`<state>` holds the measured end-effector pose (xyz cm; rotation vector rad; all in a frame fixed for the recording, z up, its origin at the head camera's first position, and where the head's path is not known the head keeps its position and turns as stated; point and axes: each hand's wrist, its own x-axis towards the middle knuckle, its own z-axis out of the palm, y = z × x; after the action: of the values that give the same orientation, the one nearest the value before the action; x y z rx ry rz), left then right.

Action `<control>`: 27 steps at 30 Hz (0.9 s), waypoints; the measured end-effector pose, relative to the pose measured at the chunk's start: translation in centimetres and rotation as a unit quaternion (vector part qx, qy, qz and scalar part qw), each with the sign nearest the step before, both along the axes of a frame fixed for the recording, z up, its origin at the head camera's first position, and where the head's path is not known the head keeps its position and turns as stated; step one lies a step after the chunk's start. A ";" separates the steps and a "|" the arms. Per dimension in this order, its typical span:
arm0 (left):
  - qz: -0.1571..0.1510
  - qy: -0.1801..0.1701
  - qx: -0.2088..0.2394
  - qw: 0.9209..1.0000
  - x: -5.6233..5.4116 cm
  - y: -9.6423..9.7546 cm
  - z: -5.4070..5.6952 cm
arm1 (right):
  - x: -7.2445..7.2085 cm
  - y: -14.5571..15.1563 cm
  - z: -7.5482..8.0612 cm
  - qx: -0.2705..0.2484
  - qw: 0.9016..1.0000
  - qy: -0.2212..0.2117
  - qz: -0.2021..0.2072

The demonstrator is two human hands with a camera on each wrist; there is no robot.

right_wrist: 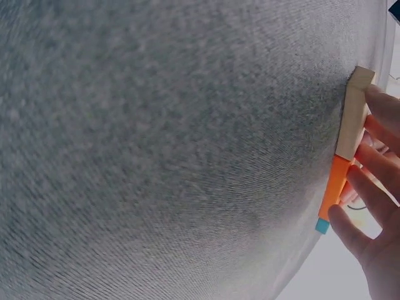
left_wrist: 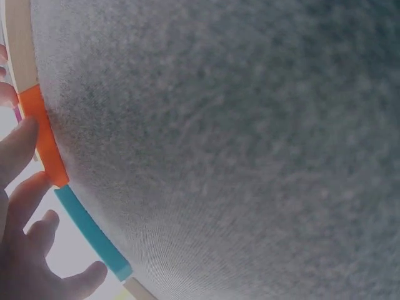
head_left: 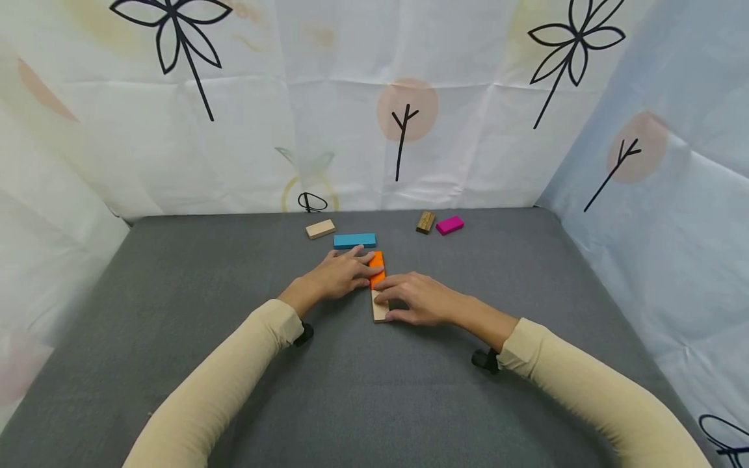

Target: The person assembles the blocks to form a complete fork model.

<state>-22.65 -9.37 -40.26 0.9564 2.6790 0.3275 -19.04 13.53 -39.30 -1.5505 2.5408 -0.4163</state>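
On the tabletop (head_left: 351, 409), toward its far edge, my left hand (head_left: 344, 273) pinches the orange block (head_left: 378, 260), my right hand (head_left: 421, 300) the beige block (head_left: 379, 312), end to end. Uneven pressure could skew their join. Left wrist: the beige block's end is cut off. Right wrist: the blue block (right_wrist: 322, 226), mostly hidden, may or may not touch orange.

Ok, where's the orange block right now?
In the head view, the orange block lies near mid-frame, just right of the left hand, between the blue block beyond and a nearer pale block.
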 end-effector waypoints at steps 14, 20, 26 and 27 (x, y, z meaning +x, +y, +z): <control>0.038 0.069 0.034 0.996 -1.3 -2.0 0.4 | 0.0 -0.1 -0.1 -0.001 1.000 -0.011 -0.018; 0.129 0.072 0.004 0.989 -2.3 -4.4 0.3 | 0.1 -0.3 0.1 0.004 1.000 -0.013 -0.023; 0.144 0.038 -0.018 0.989 -2.5 -5.5 0.0 | 0.2 -0.3 0.1 0.012 0.999 -0.014 -0.027; 0.141 0.036 -0.019 0.989 -2.5 -5.5 -0.1 | 0.2 -0.3 0.0 0.012 0.999 -0.014 -0.027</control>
<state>-25.10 -14.86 -40.34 0.5867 2.8789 0.3019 -18.89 13.25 -39.26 -1.4593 2.5618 -0.4088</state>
